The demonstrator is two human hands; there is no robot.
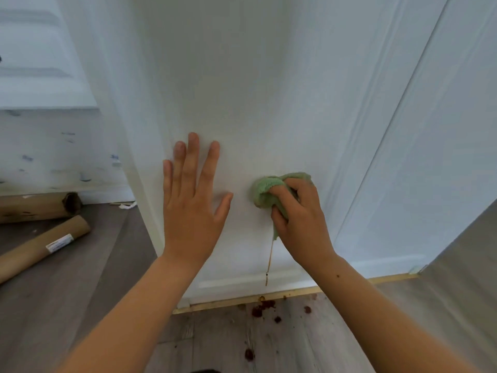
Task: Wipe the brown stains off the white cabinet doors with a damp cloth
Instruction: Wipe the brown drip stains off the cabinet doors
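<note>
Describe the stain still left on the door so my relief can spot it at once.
Start at the white cabinet door, where the right hand grips a green cloth. Just below that cloth a thin brown drip runs straight down to the door's bottom rail. Unlike the dark blobs on the floor, it is one narrow line on the door.

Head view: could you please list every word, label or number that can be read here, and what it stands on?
The white label on the nearer cardboard tube: dark print, too blurred to read.
On the cabinet door, green cloth and floor: no writing to be seen.
</note>
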